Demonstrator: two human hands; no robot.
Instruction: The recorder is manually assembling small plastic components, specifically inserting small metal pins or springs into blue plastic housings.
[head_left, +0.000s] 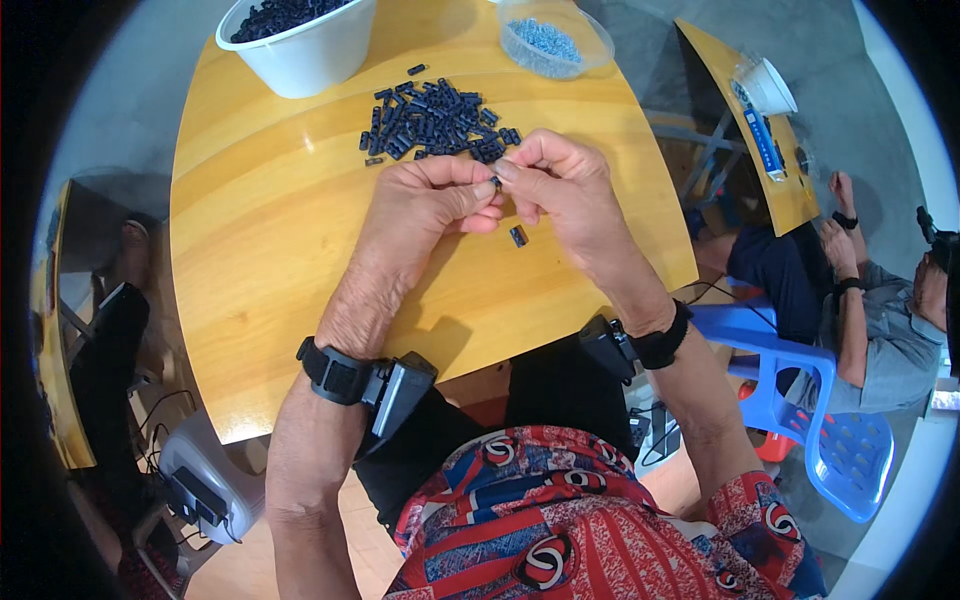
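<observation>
My left hand (pixel 432 196) and my right hand (pixel 562 190) meet over the middle of the wooden table (pixel 290 300). Between the left thumb and fingers is a small black plastic piece (pixel 496 183), mostly covered by the fingertips. The right thumb and forefinger are pinched together right at that piece; whatever they grip is too small to make out. One loose black piece (pixel 518 236) lies just below the hands, toward me. Just beyond my fingers spreads a pile of short black plastic pieces (pixel 435 118).
At the far left of the table stands a white tub (pixel 310 62) full of black pieces. A clear plastic bowl (pixel 590 50) with small silvery-blue parts is at the far right. Another person sits to the right by a second table (pixel 735 75), near a blue plastic chair (pixel 850 450).
</observation>
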